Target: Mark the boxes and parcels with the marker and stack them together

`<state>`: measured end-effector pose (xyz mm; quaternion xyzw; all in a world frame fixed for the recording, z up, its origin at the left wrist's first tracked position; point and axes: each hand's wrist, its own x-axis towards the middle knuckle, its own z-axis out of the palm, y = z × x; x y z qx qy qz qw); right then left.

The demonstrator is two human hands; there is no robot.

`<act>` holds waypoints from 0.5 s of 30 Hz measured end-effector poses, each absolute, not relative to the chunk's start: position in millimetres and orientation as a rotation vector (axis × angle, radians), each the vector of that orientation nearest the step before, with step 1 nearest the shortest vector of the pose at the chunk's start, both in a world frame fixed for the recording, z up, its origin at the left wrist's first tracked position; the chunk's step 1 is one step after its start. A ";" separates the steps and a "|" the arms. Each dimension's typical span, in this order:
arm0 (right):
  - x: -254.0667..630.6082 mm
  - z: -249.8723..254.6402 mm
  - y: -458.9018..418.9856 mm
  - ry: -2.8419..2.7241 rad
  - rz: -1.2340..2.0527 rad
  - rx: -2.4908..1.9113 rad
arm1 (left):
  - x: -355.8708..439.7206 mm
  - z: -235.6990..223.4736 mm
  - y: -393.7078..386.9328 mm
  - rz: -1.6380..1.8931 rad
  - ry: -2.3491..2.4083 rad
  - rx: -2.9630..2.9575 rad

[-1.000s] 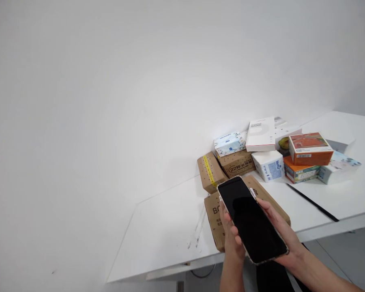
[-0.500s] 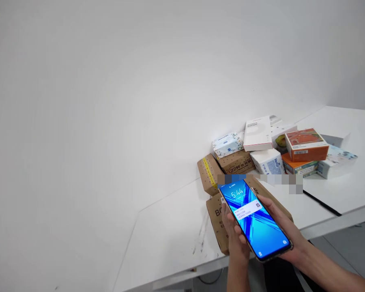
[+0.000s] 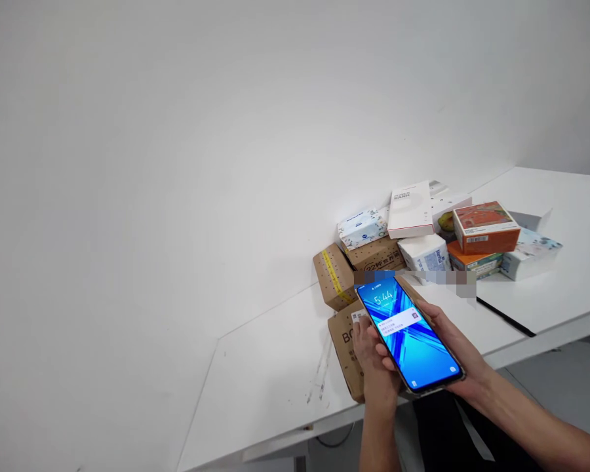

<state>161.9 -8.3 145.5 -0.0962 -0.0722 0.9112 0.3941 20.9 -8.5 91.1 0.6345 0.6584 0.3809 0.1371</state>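
A smartphone (image 3: 406, 333) with a lit blue lock screen showing the time sits in both my hands above the table's front edge. My left hand (image 3: 375, 371) grips its left side, fingers curled at the edge. My right hand (image 3: 459, 351) cradles it from beneath and the right, fingers wrapped round the far edge. Directly under the phone lies a brown cardboard box (image 3: 347, 351), partly hidden by the phone and my hands.
A white table (image 3: 270, 373) stands against a white wall. Behind the phone is a pile: brown cartons (image 3: 333, 275), tissue packs (image 3: 362, 229), a white flat box (image 3: 412, 210), orange boxes (image 3: 484, 227). A dark seam (image 3: 505, 316) separates a second table surface on the right.
The phone's screen went from black to lit with a blue lock screen. The view has drifted slightly; my hands keep the same hold.
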 end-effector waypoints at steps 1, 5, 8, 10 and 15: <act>167.0 145.7 -8.7 -0.213 2.283 -0.277 | 24.1 96.9 -6.5 1.062 1.926 1.904; 203.5 139.5 -10.0 -0.325 1.904 -0.624 | 32.4 111.0 -1.8 0.887 2.000 2.196; 239.1 123.5 -9.2 -0.445 1.483 -1.020 | 33.5 110.8 -1.5 0.850 2.027 2.320; 258.5 107.6 -8.3 -0.588 1.289 -1.296 | 33.9 109.0 -1.3 0.835 2.044 2.363; 266.3 54.1 0.0 -1.259 0.969 -1.679 | 38.2 113.3 -2.8 0.790 2.055 2.450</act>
